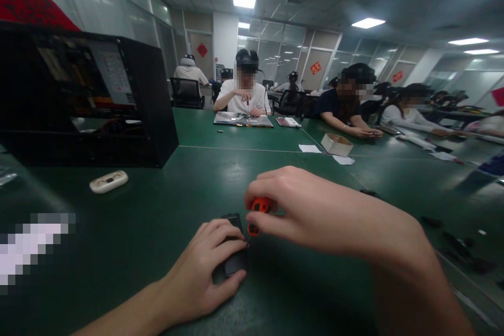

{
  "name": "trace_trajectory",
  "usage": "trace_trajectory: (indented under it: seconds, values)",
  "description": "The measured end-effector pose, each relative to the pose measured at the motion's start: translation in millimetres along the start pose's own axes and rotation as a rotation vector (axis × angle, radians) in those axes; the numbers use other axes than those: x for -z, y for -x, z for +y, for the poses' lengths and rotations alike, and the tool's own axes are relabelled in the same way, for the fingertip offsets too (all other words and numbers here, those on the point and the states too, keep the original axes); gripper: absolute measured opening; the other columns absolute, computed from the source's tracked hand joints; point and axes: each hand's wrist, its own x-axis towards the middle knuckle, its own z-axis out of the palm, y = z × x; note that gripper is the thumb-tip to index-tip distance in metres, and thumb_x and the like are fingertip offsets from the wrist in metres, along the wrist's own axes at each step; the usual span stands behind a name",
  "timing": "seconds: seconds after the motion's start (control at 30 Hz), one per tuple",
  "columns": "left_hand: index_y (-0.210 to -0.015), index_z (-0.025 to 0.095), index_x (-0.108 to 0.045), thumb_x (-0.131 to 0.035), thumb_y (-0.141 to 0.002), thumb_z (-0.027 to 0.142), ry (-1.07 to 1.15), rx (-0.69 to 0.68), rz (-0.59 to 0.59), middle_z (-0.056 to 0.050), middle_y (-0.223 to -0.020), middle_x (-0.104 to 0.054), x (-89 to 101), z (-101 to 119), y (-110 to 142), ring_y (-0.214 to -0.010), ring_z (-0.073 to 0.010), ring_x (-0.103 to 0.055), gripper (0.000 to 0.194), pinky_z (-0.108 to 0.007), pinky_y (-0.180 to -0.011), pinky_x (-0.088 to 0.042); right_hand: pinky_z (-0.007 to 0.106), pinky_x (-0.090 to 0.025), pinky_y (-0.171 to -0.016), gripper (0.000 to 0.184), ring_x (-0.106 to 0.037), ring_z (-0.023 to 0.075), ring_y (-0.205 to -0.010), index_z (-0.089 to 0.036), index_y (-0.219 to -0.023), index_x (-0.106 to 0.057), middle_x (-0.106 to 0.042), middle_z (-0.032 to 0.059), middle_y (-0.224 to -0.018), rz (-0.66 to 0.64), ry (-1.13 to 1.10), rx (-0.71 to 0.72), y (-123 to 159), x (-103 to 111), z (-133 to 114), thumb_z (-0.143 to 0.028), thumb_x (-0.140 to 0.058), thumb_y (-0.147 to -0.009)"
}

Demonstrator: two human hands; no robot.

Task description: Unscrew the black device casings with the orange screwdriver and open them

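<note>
Right hand (289,199): you pinch the orange screwdriver (260,205) between thumb and fingers
Left hand (207,257): you clasp the black case (235,262) on the green table (181,205), just left of your right-hand grip
Tip (248,242): at the case's right edge, under your right-hand grip — whether it is seated, you cannot tell from here
Pressure: light and steady seems best — a slip could catch your left fingers
</note>
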Motion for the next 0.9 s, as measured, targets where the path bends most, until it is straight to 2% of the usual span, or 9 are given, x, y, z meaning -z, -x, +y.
trace_trajectory:
  seconds: [0.1,0.23,0.3,0.37,0.53,0.7,0.9]
  values:
    - [-0.121,0.022,-0.062,-0.067,-0.085,0.02,0.005,0.0,0.007,-0.01,-0.122,-0.064,-0.3,-0.5,0.9,-0.118,-0.0306,-0.053,0.036,-0.05,-0.101,-0.047,0.025,-0.038,-0.067,0.011,-0.057,0.0135,-0.079,-0.019,-0.093,-0.07,-0.066,0.0022,-0.093,-0.046,-0.024,-0.004,4.7,0.9,-2.2,-0.02,-0.06,-0.089]
    - [-0.127,0.023,-0.058,-0.066,-0.086,0.023,0.017,0.022,0.032,-0.011,-0.131,-0.06,1.0,-0.4,1.8,-0.124,-0.0312,-0.053,0.042,-0.05,-0.104,-0.047,0.025,-0.037,-0.065,0.012,-0.057,0.0138,-0.077,-0.019,-0.09,-0.07,-0.066,0.0019,-0.085,-0.064,-0.058,0.005,2.9,-3.7,-3.4,-0.024,-0.06,-0.091]
    - [-0.132,0.024,-0.056,-0.065,-0.087,0.025,0.006,0.078,0.058,-0.012,-0.14,-0.053,1.5,-2.1,2.3,-0.131,-0.0335,-0.048,0.046,-0.052,-0.109,-0.045,0.026,-0.037,-0.065,0.017,-0.056,0.0137,-0.075,-0.017,-0.09,-0.069,-0.066,0.0023,-0.083,-0.034,-0.066,0.036,-1.8,-7.2,-3.0,-0.028,-0.057,-0.095]
    - [-0.136,0.024,-0.052,-0.064,-0.088,0.026,0.0,0.162,0.062,-0.013,-0.148,-0.048,0.7,-6.1,2.8,-0.136,-0.0353,-0.045,0.05,-0.054,-0.112,-0.042,0.026,-0.038,-0.068,0.016,-0.056,0.0134,-0.076,-0.016,-0.091,-0.068,-0.067,0.0031,-0.086,-0.003,-0.071,0.073,-6.2,-9.9,-2.1,-0.022,-0.054,-0.096]
    - [-0.149,0.024,-0.038,-0.062,-0.092,0.032,0.087,0.265,-0.022,-0.013,-0.152,-0.046,-3.2,-18.8,3.4,-0.136,-0.0342,-0.05,0.062,-0.051,-0.11,-0.047,0.027,-0.04,-0.075,0.017,-0.057,0.0156,-0.087,-0.016,-0.099,-0.067,-0.067,0.0048,-0.097,-0.007,-0.104,0.122,-8.9,-10.4,-0.3,-0.008,-0.056,-0.088]
    - [-0.15,0.023,-0.035,-0.066,-0.09,0.036,0.154,0.294,-0.059,-0.013,-0.152,-0.045,-2.3,-20.9,0.5,-0.137,-0.0328,-0.048,0.069,-0.051,-0.113,-0.043,0.026,-0.039,-0.073,0.014,-0.056,0.0139,-0.08,-0.016,-0.09,-0.068,-0.066,0.0023,-0.087,0.025,-0.083,0.161,-11.9,-10.3,-0.9,-0.008,-0.056,-0.089]
    - [-0.148,0.022,-0.037,-0.071,-0.085,0.036,0.213,0.316,-0.061,-0.013,-0.153,-0.043,-2.4,-21.9,-0.9,-0.138,-0.0335,-0.046,0.073,-0.052,-0.115,-0.039,0.025,-0.039,-0.073,0.013,-0.056,0.0134,-0.08,-0.016,-0.09,-0.066,-0.065,0.0021,-0.088,0.071,-0.074,0.178,-21.5,-13.7,-1.6,-0.007,-0.057,-0.088]
